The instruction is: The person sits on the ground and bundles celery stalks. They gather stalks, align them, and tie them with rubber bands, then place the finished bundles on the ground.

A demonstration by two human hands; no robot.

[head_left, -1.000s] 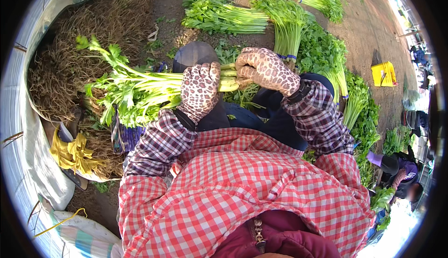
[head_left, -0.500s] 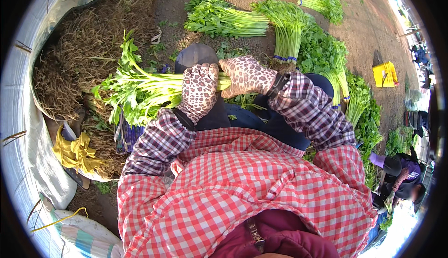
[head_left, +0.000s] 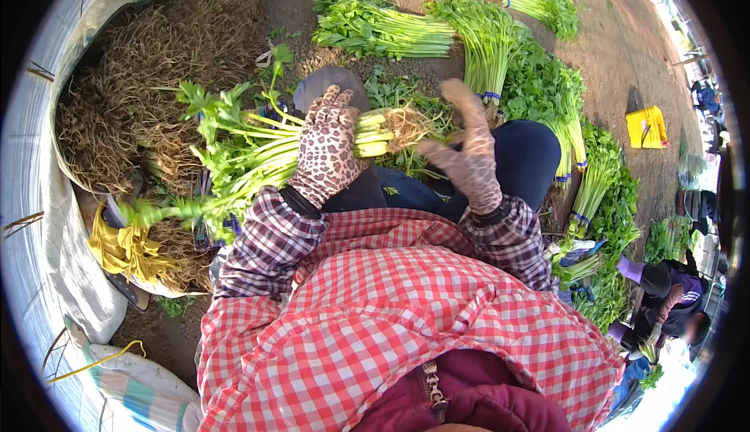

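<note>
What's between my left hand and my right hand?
In the head view, the celery stalk bases and tangled roots lie between your left hand and right hand.

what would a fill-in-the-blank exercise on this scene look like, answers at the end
1. The left hand grips a bunch of stalks coloured ____.
2. The right hand, fingers spread, is nearest the end with ____.
3. The container at the picture's right is ____.
4. The checked garment is white and ____.

Missing words: green; roots; yellow; red.
</note>
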